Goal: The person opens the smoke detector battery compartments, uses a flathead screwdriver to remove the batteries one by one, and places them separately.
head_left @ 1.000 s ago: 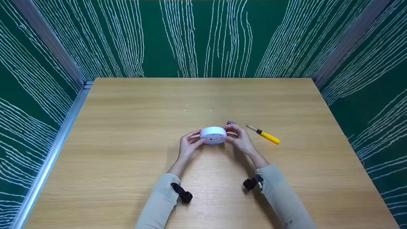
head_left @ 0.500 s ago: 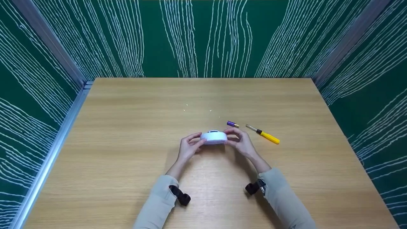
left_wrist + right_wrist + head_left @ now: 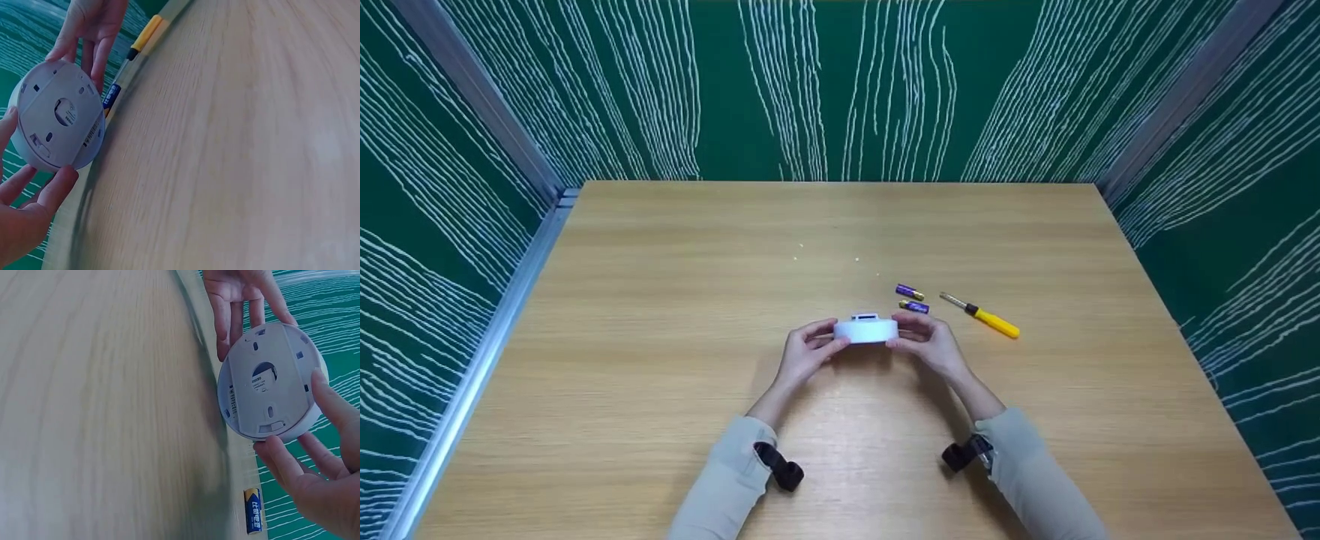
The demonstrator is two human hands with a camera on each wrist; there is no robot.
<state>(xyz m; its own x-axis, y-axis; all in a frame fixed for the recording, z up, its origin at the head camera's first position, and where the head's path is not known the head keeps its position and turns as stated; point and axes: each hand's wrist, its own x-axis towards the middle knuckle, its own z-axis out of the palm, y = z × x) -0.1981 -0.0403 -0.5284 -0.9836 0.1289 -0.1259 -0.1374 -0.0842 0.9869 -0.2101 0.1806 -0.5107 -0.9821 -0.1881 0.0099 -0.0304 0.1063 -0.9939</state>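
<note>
A round white smoke alarm (image 3: 866, 331) is held up over the table's middle by both hands. My left hand (image 3: 804, 356) pinches its left edge between thumb and fingers, and my right hand (image 3: 934, 349) does the same on the right. In the head view its side faces me, with a raised part on top. Both wrist views show the slotted backing plate (image 3: 48, 121), which has a central hole with a printed label inside. Just beyond the right fingers lie two purple-and-gold batteries, one (image 3: 910, 292) behind the other (image 3: 914, 307).
A screwdriver (image 3: 994, 322) with a yellow handle lies right of the batteries. Tiny white bits (image 3: 856, 259) dot the wooden table (image 3: 660, 300) farther back. Green walls with white lines (image 3: 840, 90) rise at the back and sides.
The smoke alarm has tilted, hiding its marked face from the head view and bringing the raised part up on top. The hands have come slightly nearer, and both batteries now show.
</note>
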